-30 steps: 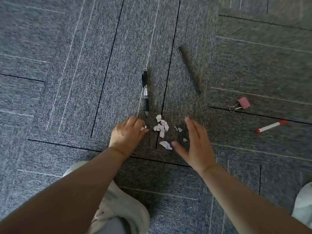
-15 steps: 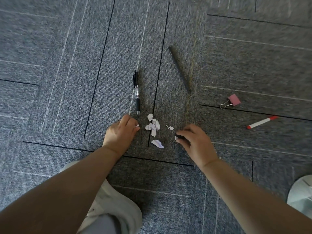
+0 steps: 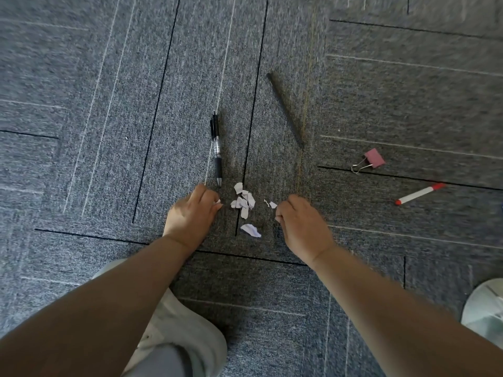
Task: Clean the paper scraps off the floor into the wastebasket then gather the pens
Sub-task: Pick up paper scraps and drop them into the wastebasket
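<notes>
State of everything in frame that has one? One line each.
Left hand: fingers curled, pinching a scrap.
Right hand: fingers curled, seemingly pinching a scrap.
White torn paper scraps: mostly loose on grey carpet between the hands.
Black click pen: lying flat, untouched.
Dark grey slim pen: lying flat, untouched.
Red-tipped white pen: lying flat, untouched.
Pink binder clip: closed, clamping nothing.
Pale round wastebasket: cut off at frame edge, contents unclear.

The left forearm (image 3: pixel 89 308) and right forearm (image 3: pixel 394 308), at the lower left and lower right of the frame, were bare down to the left hand (image 3: pixel 190 216) and right hand (image 3: pixel 302 227). At lower centre, 1 white sneaker (image 3: pixel 185 327) showed under a grey trouser leg (image 3: pixel 160 363).
</notes>
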Demonstrator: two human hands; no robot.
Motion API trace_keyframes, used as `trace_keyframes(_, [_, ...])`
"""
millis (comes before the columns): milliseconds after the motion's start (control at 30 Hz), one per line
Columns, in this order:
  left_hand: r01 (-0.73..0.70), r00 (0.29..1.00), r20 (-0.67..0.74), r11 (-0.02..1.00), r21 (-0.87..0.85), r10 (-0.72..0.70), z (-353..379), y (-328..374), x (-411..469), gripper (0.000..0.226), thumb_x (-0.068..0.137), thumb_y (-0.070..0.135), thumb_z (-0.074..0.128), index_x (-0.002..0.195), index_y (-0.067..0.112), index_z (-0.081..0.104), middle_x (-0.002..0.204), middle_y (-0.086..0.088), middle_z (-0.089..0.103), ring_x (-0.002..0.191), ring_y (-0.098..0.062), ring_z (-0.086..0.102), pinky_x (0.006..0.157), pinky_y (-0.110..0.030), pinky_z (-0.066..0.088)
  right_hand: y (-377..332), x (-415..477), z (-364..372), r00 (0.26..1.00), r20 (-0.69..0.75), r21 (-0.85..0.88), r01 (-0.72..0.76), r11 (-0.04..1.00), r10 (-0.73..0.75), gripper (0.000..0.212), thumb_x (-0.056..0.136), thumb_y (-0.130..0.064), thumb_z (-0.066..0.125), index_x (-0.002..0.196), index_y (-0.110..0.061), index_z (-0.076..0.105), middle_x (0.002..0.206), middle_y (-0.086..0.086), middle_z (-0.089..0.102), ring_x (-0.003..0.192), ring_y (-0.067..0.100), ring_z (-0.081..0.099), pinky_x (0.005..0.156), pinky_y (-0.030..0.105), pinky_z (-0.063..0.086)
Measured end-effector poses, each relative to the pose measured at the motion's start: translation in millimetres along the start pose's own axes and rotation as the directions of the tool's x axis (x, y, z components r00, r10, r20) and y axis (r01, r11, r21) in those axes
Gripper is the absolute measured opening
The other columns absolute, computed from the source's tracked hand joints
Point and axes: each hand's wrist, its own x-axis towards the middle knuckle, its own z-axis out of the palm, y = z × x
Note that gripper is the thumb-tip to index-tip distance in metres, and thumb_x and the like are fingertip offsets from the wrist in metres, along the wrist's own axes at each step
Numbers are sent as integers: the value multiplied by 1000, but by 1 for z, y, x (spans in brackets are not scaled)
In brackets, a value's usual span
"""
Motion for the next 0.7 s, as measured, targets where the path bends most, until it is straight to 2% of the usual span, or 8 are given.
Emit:
trace_keyframes(100, [-18,1000,8,1000,-13,18,1,-2,-2,14,84,20,62,82,6,60,81,-10,60,46,-29,56,42,-33,46,-5,5,-1,996,-68,95,-54,994,60,11,86,4,54,85,-7,57,85,8,55,75,22,51,62,36,50])
trace_keyframes(167, [-28,1000,11,999,-15,28,1,-3,-3,15,84,20,61,88,6,62,84,-10,62,47,-29,58,43,-32,47,-9,10,1,992,-92,130,-71,989,83,11,87,0,57,97,-4,59,95,12,58,84,25,55,67,35,51])
trace_keyframes(233, [-22,1000,15,1000,-20,22,0,-5,-3,15,85,19,61,94,7,63,87,-11,63,50,-30,59,45,-32,47,-14,12,3,991,-84,123,-95,988,106,19,85,-3,62,104,0,61,100,14,60,87,27,58,69,35,53])
trace_keyframes(333, [-31,1000,-8,999,-14,31,-1,-12,-3,18,86,24,54,92,9,63,87,-10,63,51,-29,60,44,-32,48,-17,13,5,992,-65,117,-102,988,110,13,85,0,62,97,1,66,94,14,61,80,27,60,68,37,55])
trace_keyframes(433, [-65,997,-33,998,3,65,-1,-18,-6,28,89,31,42,88,11,61,84,-8,62,49,-25,59,41,-29,46,-18,19,5,989,-16,97,-145,985,147,13,90,-2,54,97,-2,65,96,11,61,87,27,57,72,37,52])
trace_keyframes(533, [-74,996,-46,997,-11,74,-2,-19,-9,23,87,28,47,87,10,62,82,-8,62,48,-26,58,41,-28,45,-19,22,6,987,-17,54,-156,986,157,12,89,-2,54,95,-4,65,93,9,61,86,26,56,70,37,51])
trace_keyframes(700, [-87,994,-73,996,-13,86,-1,-24,-10,28,88,32,42,88,11,62,83,-7,62,47,-24,59,40,-27,45,-40,31,8,993,-76,237,-69,969,89,7,89,-7,57,88,-6,63,92,8,62,82,25,59,68,36,50])
